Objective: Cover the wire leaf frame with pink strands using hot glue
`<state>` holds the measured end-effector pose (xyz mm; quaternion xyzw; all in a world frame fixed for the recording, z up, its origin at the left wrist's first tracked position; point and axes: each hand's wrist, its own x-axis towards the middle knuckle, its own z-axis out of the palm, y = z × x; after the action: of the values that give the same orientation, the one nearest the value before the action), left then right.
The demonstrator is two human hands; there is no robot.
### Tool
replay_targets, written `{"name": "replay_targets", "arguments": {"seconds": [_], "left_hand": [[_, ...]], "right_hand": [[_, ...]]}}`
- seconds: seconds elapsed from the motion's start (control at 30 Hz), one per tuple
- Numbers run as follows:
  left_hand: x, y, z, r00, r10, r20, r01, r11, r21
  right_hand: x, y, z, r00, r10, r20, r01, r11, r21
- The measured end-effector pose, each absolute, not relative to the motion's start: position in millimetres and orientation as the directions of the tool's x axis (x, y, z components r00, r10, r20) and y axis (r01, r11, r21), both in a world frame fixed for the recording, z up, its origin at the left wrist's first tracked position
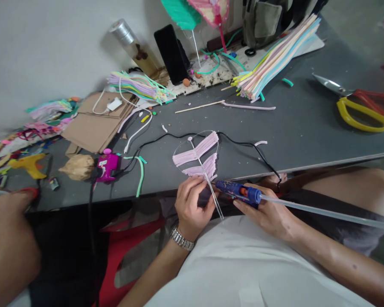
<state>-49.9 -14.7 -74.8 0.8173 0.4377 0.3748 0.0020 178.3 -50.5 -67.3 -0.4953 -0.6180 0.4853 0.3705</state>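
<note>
My left hand (193, 200) pinches the wire stem (216, 200) of a leaf-shaped wire frame, close to the table's front edge. Two bands of pale pink pipe cleaners (196, 150) lie across the frame, with a gap between them where bare wire shows. In my right hand (269, 211) is a blue glue gun (238, 190), a long clear glue stick trailing out of its back. The gun's nozzle points left, close to the stem and my left fingers; whether it touches them I cannot tell.
Large scissors (361, 102) with red and yellow handles lie at right. Behind are pipe-cleaner bundles (280, 57), a phone (171, 54) and a bottle (136, 49). A black cord (166, 135) crosses the table near a magenta power adapter (108, 167). Another person's arm (11, 238) is at left.
</note>
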Motion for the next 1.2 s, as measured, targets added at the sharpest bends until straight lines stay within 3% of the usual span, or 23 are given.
{"name": "replay_targets", "arguments": {"seconds": [1.2], "left_hand": [[-50.5,-14.5,-74.9,0.346,0.711,0.612,0.705,-0.627,0.331]], "right_hand": [[177.5,-48.6,-66.2,-0.248,0.969,-0.012,0.234,0.048,-0.971]]}}
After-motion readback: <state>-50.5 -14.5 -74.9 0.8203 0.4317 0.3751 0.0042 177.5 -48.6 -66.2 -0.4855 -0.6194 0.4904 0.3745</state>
